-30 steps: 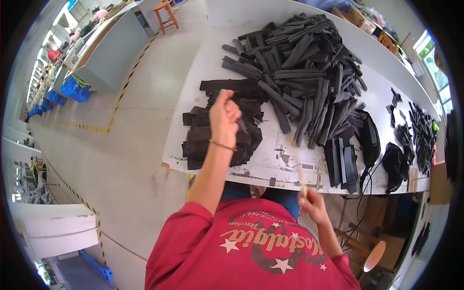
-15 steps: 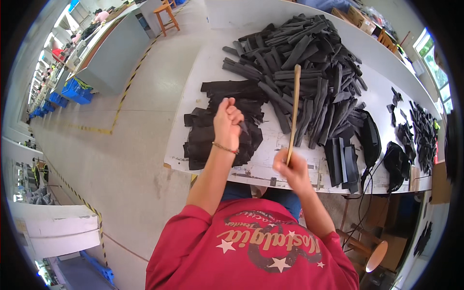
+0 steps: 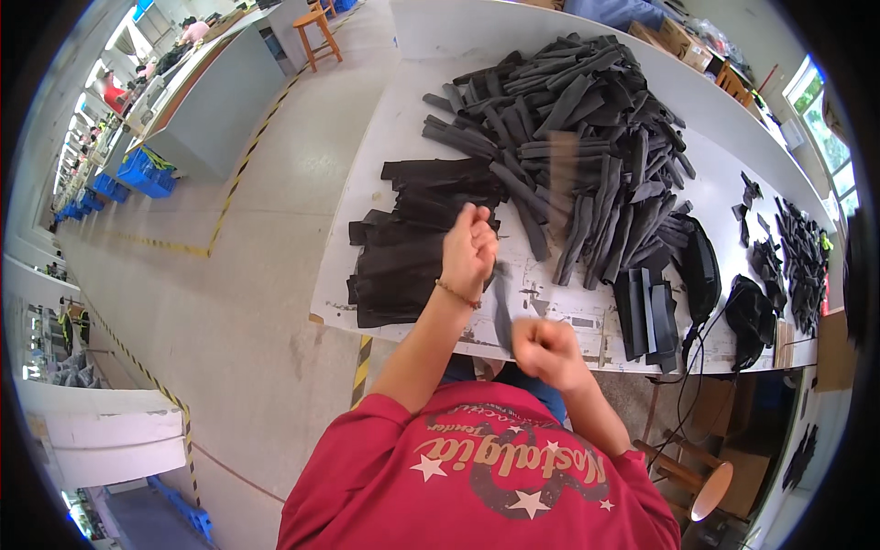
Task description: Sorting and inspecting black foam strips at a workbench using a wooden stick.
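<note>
My left hand point(image 3: 470, 246), closed in a fist, is over the right edge of the flat black fabric pieces point(image 3: 408, 266) on the white table. A narrow dark grey fabric strip point(image 3: 502, 312) runs from beneath this fist down toward my right hand point(image 3: 547, 353). That hand is closed too, at the table's front edge, around a thin wooden stick point(image 3: 562, 179). The stick points away from me and is smeared by motion, so its lower part hardly shows. Beyond my hands lies a big heap of rolled dark grey fabric pieces point(image 3: 587, 137).
The white table point(image 3: 541, 316) has a raised back panel point(image 3: 513, 26). Toward its right lie folded dark strips point(image 3: 646, 312), black pouches point(image 3: 701, 266) with hanging cords, and another dark pile point(image 3: 804, 266). A wooden stool point(image 3: 710, 490) stands below right. Striped tape point(image 3: 225, 220) marks the floor.
My left hand has shifted right and nearer to me. My right hand has dropped slightly toward me, the stick now blurred. The grey strip now shows stretched between the hands.
</note>
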`<state>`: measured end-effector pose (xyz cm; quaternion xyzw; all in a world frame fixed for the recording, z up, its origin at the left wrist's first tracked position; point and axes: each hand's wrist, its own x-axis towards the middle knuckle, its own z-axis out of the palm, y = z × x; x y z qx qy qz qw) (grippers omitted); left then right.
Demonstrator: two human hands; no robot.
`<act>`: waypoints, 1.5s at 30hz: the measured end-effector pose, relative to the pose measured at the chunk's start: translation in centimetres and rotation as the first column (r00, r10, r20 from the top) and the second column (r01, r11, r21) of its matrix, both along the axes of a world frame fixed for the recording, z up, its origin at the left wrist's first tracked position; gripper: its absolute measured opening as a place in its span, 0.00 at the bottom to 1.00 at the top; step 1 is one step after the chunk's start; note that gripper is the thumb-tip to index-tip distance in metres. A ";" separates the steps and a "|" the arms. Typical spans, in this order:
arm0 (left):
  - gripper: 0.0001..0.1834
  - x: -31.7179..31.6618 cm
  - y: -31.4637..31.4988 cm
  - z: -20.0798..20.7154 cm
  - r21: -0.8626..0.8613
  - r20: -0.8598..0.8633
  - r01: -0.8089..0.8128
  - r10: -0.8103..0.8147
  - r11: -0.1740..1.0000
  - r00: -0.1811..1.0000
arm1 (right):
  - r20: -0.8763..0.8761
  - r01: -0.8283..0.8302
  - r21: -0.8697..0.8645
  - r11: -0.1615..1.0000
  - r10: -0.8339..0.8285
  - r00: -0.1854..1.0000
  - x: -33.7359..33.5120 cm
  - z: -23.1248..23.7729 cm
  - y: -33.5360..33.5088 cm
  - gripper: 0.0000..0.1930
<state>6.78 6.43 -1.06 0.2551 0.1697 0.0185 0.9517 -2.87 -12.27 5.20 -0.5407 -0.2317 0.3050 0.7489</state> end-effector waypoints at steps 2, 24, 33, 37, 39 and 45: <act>0.16 2.0 2.3 -0.7 -0.094 -0.083 -0.183 0.176 0.979 0.981 | 0.076 -0.094 0.154 0.984 0.083 0.994 -0.1 1.0 -0.6 0.13; 0.16 -14.1 -4.1 -0.1 0.827 0.021 0.253 -0.477 0.502 0.879 | 0.021 0.753 -0.022 0.657 -0.753 0.658 14.3 0.9 -1.5 0.08; 0.07 -4.2 -3.0 3.3 0.569 0.250 0.022 -0.198 0.822 0.948 | 0.046 0.595 -0.037 0.803 -0.594 0.803 8.7 1.9 2.7 0.07; 0.01 -3.6 -3.1 2.2 0.324 0.229 0.123 -0.203 0.938 0.952 | 0.126 0.471 -0.124 0.873 -0.457 0.880 8.1 -2.5 1.1 0.07; 0.02 -3.6 -3.4 2.2 0.222 0.185 0.106 -0.149 0.969 0.971 | 0.032 0.480 -0.087 0.873 -0.479 0.877 8.1 -3.0 1.3 0.07; 0.07 -2.9 -2.4 1.4 0.119 0.158 -0.092 0.073 0.989 0.985 | -0.169 0.423 0.042 0.905 -0.411 0.896 8.0 -4.4 1.8 0.06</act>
